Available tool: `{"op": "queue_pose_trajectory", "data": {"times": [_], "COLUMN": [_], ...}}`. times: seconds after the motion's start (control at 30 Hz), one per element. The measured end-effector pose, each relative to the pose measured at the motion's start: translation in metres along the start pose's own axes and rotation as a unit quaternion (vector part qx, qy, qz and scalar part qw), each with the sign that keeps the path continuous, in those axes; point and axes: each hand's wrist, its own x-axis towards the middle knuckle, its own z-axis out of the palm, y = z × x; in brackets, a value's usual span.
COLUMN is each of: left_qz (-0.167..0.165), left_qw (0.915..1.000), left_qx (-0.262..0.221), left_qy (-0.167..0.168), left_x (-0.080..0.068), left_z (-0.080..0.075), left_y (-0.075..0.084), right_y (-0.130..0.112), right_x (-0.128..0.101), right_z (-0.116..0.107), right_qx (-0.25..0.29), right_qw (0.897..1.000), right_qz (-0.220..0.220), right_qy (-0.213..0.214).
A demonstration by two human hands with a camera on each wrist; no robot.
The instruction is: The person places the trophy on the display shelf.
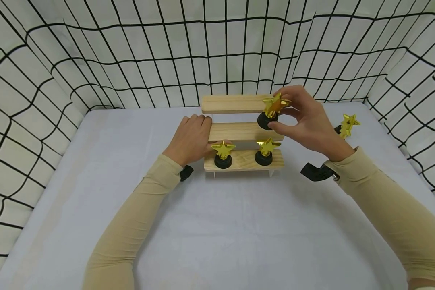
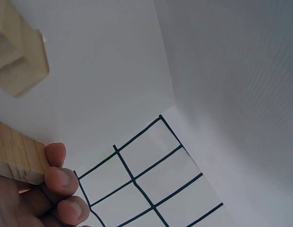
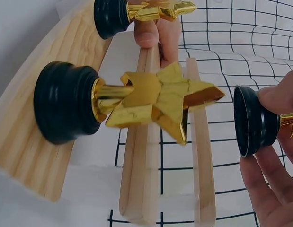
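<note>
A wooden three-tier stand stands on the table. My left hand grips the left end of its middle board, fingers wrapped around the wood in the left wrist view. Thumb and fingers of my right hand pinch a gold star trophy by its black base, held in the air over the right part of the stand. On the lowest board two matching trophies stand upright, a left one and a right one.
Behind my right wrist, more gold star trophy shows on the table, partly hidden by the wrist. A white cloth covers the table. Black wire grid with white backing borders the table at the back and both sides.
</note>
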Motion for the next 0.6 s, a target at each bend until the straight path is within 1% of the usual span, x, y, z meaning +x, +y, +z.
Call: {"op": "queue_pose_trajectory", "data": {"times": [0.3, 0.6], "left_qz": [0.000, -0.003], "left_qw": [1.0000, 1.0000], "left_qx": [-0.002, -0.005], "left_qy": [-0.005, -0.007], "left_x": [0.000, 0.000], "left_z": [-0.001, -0.001], "left_y": [0.000, 0.000], "right_y": [-0.007, -0.013], "right_x": [0.012, 0.023], "right_z": [0.016, 0.029], "right_qx": [0.029, 0.030], "right_qw": [1.000, 1.000], "right_qz": [0.005, 0.002], "right_qy": [-0.008, -0.003]}}
